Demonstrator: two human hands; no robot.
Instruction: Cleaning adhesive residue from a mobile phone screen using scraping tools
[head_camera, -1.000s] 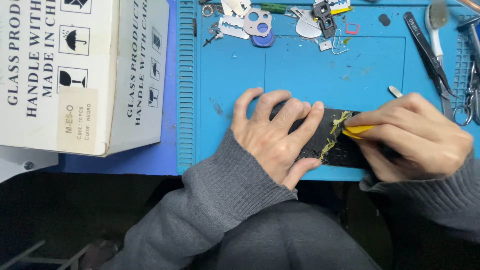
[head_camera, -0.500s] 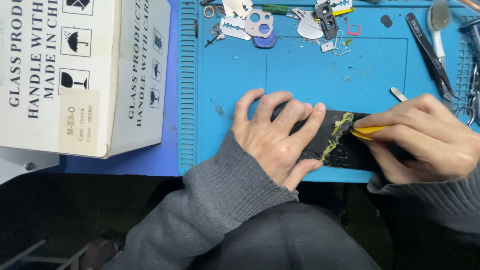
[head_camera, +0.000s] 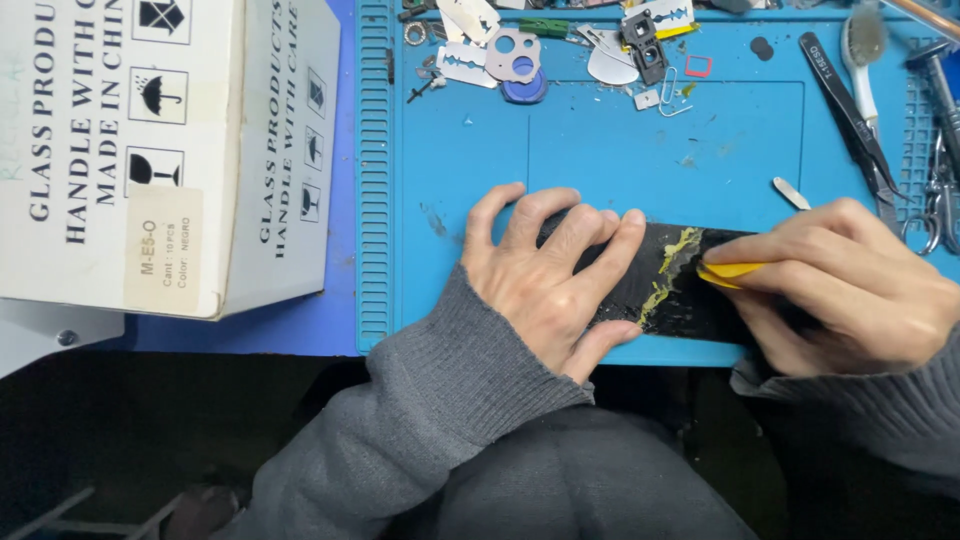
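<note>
Panel: your black flat panel (head_camera: 690, 290) lies at the near edge of the blue mat (head_camera: 600, 150), streaked with yellowish glue residue (head_camera: 672, 265).
Handling: looks thin, stiff and probably brittle, so I'd keep it pressed flat, not pinched by a corner.
Left hand (head_camera: 545, 280): fingers spread wide, palm down on the panel's left end, gripping nothing.
Right hand (head_camera: 850, 285): fingers closed tight on a yellow scraper (head_camera: 730, 270), tip touching the panel beside the residue.
Nearby: tweezers (head_camera: 850, 110), white cardboard box (head_camera: 160, 150).
</note>
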